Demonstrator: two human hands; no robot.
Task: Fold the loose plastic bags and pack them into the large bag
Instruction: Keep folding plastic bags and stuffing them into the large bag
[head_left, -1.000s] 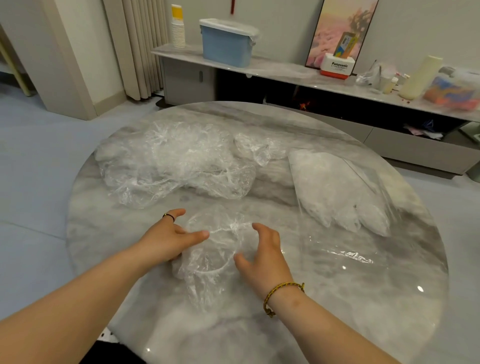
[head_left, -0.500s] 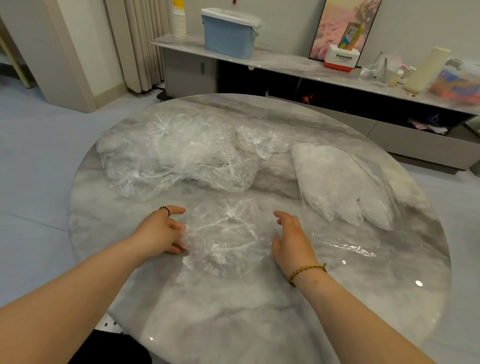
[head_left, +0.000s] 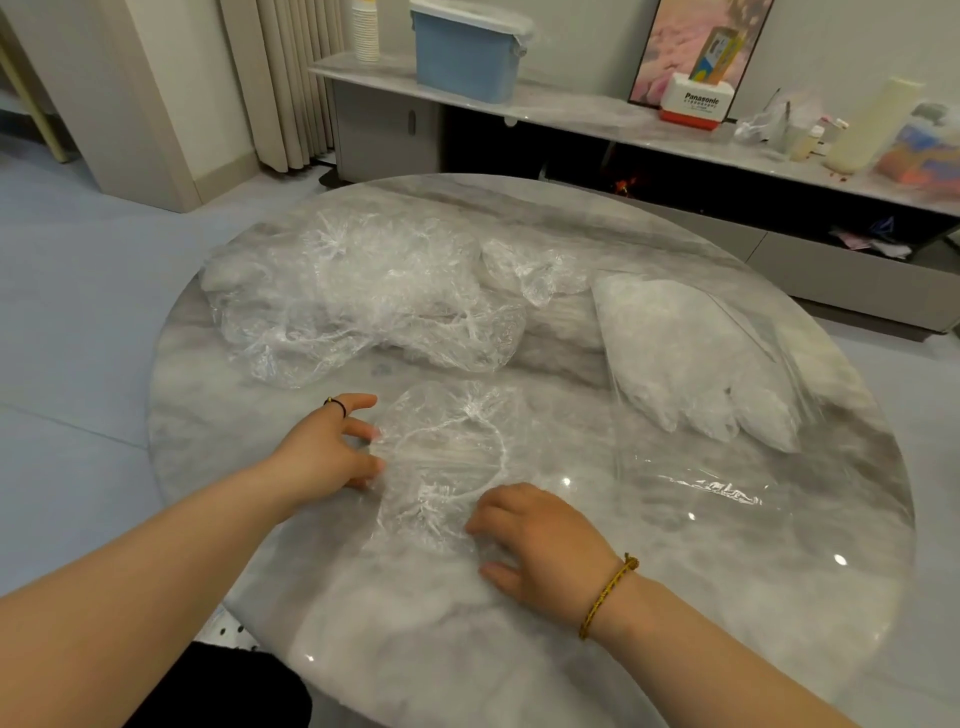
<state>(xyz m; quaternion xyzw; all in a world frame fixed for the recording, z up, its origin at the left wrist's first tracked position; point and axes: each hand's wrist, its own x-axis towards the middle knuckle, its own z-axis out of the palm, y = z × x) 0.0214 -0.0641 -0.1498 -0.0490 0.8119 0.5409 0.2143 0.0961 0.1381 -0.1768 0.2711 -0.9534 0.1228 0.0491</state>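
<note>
At the centre of the surface, the loose plastic bag lies flatter now — your right grip moved from its right side to its lower edge, released, fingers spread. Your left grip stays at the left edge; pinching or not, I cannot tell. Folding can probably begin.

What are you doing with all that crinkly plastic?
A person is flattening one small clear bag on the round table, left hand at its left edge, right hand pressing its near edge. A pile of loose bags lies behind it. The large bag on the right already holds some folded ones.
</note>
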